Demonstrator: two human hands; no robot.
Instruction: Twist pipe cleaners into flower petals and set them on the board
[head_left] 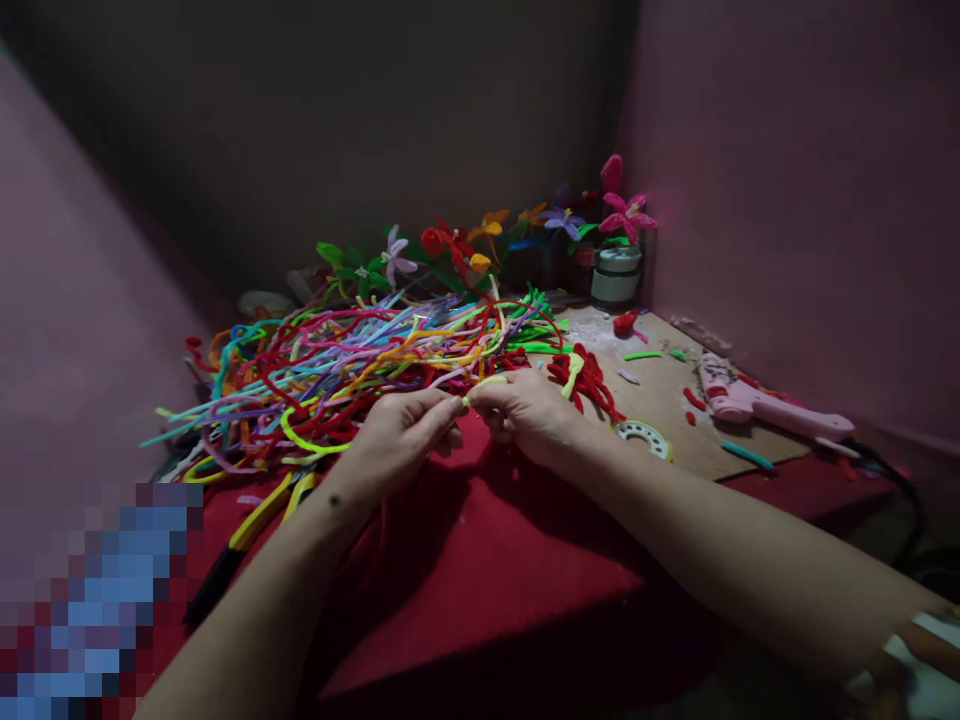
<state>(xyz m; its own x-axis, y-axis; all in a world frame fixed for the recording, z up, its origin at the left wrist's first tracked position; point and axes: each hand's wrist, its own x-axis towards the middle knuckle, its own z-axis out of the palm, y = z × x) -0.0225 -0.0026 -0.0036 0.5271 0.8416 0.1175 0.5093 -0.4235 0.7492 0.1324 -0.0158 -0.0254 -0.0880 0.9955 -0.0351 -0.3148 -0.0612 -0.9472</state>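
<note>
Both hands meet fingertip to fingertip above the red cloth (525, 560). My left hand (409, 435) pinches the end of a pale yellow pipe cleaner (491, 381). Thumb and forefinger of my right hand (529, 410) are closed on the same pipe cleaner, which runs over the fingers. A yellow looped piece (574, 372) shows just behind my right hand; whether it joins the held one is hidden. Beyond my left hand lies a large pile of multicoloured pipe cleaners (360, 350).
Yellow-and-black pliers (259, 515) lie left of my left forearm. At the right, a pink glue gun (772, 405), a white ring (643, 440) and cut scraps rest on a brown board (600, 335). Pipe-cleaner flowers (450, 245) and a grey-white jar (616, 280) stand behind.
</note>
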